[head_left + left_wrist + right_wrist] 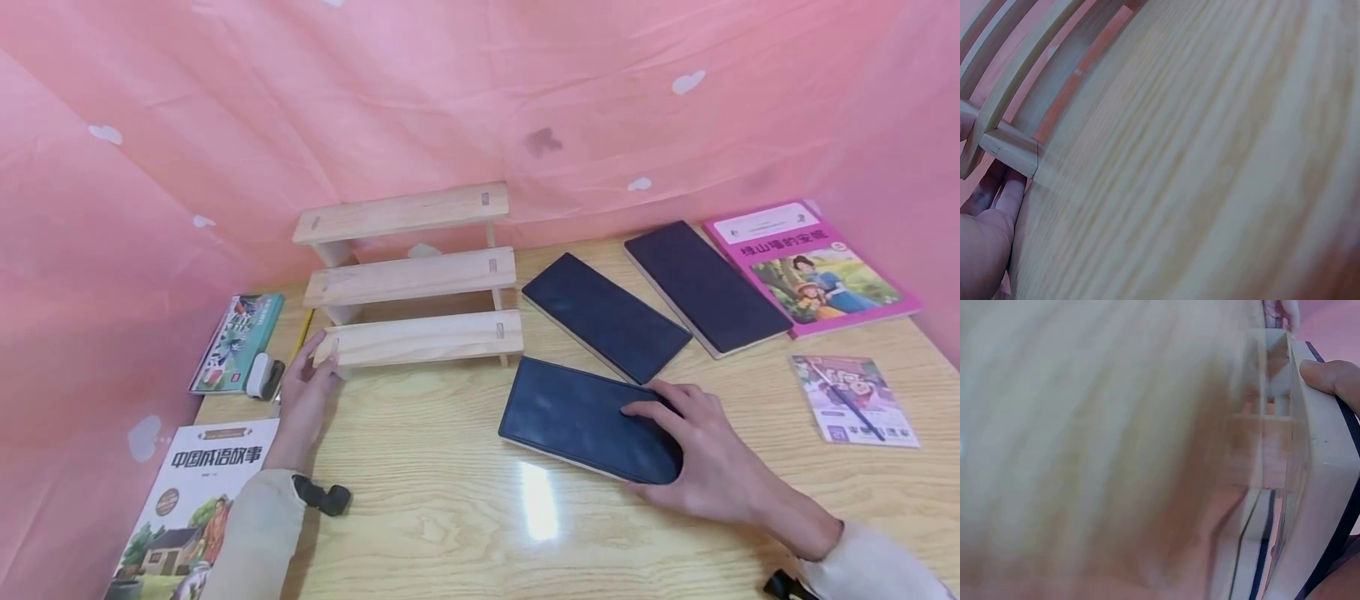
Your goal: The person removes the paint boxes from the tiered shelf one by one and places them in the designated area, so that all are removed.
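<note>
A three-tier wooden step shelf (420,337) stands against the pink cloth. My left hand (303,400) grips the left end of its lowest tier, thumb on top; in the left wrist view the fingers (1010,194) lie beside the shelf's leg (1013,150). My right hand (705,454) holds the right end of a dark blue notebook (577,417), fingers over the cover. The right wrist view shows the thumb (1329,378) against the notebook's pale page edge (1329,444). Two more dark notebooks, a middle one (603,317) and a farther one (705,287), lie right of the shelf.
A pink picture book (817,271) and a small booklet (840,375) with a pen (847,404) lie at the right. On the left are a teal box (236,342), an eraser-like white piece (258,375), a yellow pencil (303,329) and a storybook (187,508).
</note>
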`<move>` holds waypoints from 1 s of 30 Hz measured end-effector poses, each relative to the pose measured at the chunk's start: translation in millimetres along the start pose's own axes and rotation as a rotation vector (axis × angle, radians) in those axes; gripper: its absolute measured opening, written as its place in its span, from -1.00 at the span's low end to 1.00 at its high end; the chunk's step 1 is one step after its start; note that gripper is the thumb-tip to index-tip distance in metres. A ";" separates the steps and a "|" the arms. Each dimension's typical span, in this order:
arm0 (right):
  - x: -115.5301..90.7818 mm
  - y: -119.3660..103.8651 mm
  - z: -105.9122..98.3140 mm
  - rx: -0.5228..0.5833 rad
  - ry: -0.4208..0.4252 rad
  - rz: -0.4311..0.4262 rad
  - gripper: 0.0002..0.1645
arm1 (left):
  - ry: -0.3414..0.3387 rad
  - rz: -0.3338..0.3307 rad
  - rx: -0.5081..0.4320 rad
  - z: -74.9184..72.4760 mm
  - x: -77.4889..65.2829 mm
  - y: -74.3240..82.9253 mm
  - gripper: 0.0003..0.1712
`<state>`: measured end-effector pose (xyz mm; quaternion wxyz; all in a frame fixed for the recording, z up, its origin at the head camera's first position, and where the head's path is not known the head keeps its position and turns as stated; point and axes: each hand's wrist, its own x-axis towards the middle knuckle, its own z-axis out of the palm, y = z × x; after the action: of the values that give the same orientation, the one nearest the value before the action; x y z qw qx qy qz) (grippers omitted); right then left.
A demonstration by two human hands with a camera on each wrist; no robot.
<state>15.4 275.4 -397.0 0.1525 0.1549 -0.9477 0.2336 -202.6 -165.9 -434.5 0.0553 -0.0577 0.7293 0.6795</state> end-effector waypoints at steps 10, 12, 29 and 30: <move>-5.8 7.9 9.5 -0.030 -0.031 -0.020 -0.09 | -0.002 0.000 -0.022 -1.1 -1.2 -1.4 -0.38; -6.4 8.5 10.6 -0.033 -0.036 -0.021 -0.08 | -0.006 -0.002 -0.016 -0.4 -1.7 -2.3 -0.36; -4.6 18.2 11.8 -0.057 -0.070 -0.018 -0.04 | -0.010 0.023 -0.054 4.2 -0.8 -5.7 -0.40; -4.4 18.8 11.5 -0.060 -0.075 -0.020 -0.03 | -0.009 0.026 -0.056 4.8 -0.7 -5.5 -0.40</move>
<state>10.0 286.6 -415.8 0.1239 0.1683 -0.9578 0.1973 -201.0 -161.5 -440.2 0.0482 -0.0468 0.7104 0.7005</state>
